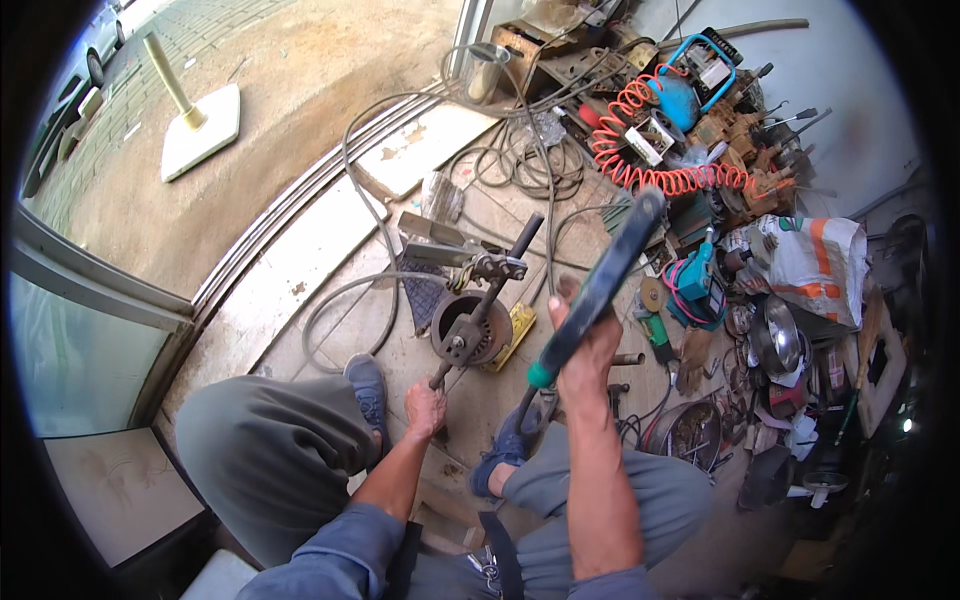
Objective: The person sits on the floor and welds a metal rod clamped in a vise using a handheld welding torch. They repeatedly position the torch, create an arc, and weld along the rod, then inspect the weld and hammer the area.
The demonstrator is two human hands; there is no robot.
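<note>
My left hand (425, 405) is closed round the near end of a dark steel bar (438, 378). The bar runs up to a bolted metal fixture (460, 340) over a dark, round metal housing (480, 318) on the tiled floor, with clamped plates and a short dark handle at its far end. My right hand (585, 340) grips a long, blurred dark tool (610, 270) with a green band, raised at a slant to the right of the fixture. A yellow metal piece (515, 340) lies beside the housing.
Cables and a hose (365, 280) loop across the floor. At right are a blue machine with coiled orange hose (670, 100), an angle grinder (655, 325), a teal power tool (700, 280), a white sack (810, 265) and metal bowls. An open doorway (270, 270) is at left.
</note>
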